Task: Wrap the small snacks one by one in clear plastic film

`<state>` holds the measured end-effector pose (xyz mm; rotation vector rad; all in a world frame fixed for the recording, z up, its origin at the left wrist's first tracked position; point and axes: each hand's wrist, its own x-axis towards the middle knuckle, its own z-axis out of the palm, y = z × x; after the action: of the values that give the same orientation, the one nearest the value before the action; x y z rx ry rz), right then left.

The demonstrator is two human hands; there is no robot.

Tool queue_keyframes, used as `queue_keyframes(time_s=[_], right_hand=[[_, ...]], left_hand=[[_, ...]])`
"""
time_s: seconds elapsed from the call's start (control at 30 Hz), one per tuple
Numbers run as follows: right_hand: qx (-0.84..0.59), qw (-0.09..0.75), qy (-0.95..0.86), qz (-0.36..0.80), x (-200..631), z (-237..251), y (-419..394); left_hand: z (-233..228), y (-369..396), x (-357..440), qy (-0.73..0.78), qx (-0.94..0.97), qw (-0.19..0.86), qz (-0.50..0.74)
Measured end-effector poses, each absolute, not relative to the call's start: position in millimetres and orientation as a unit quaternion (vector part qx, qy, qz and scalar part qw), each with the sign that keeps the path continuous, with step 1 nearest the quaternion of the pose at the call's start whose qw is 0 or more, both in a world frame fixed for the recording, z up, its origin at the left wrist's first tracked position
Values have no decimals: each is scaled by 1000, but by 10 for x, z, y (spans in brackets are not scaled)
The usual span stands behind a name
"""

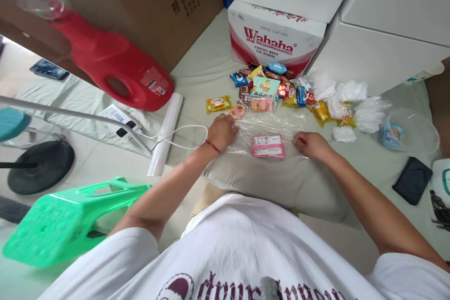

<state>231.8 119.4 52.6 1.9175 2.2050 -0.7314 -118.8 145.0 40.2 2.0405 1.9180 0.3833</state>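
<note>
Head view: we pin a clear plastic bag [267,129] flat, left hand [222,131] curled on its left edge, right hand [311,144] curled on its right, apparently to spread it. Between our hands lies a pink packet [268,145], long axis running hand to hand. Snack pile [270,89] beyond.

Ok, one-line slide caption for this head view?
Both hands, left hand and right hand, rest on a clear plastic bag holding a pink packet, below a snack pile.
</note>
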Motion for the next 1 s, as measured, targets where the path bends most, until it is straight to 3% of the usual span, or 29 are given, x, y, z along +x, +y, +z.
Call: queue_keyframes(time_s=[0.1, 0.2, 0.33, 0.47, 0.57, 0.67, 0.73, 0.87, 1.0], right_hand=[[640, 108, 745, -154, 2267, 669, 1344], [594, 44, 800, -76, 2121, 789, 1632], [520, 40, 849, -85, 1742, 633, 2067], [551, 67, 823, -121, 1509, 442, 2323], [508, 20, 843, -172, 1571, 557, 2331], [416, -86, 887, -182, 1711, 814, 2095], [353, -110, 909, -190, 1779, 935, 1806], [289, -31, 937, -192, 1808, 855, 1177], [277, 7, 948, -154, 1753, 588, 848]], left_hand=[[514, 1165, -1136, 699, 668, 42, 253], [612, 818, -984, 625, 699, 1, 347], [540, 639, -602, 419, 870, 96, 242], [381, 688, -357, 415, 896, 133, 86], [337, 671, -329, 433, 891, 126, 47], [342, 628, -322, 450, 882, 128, 46], [350, 618, -301, 458, 877, 137, 55], [338, 632, -305, 473, 858, 183, 86], [259, 627, -553, 427, 804, 345, 227]])
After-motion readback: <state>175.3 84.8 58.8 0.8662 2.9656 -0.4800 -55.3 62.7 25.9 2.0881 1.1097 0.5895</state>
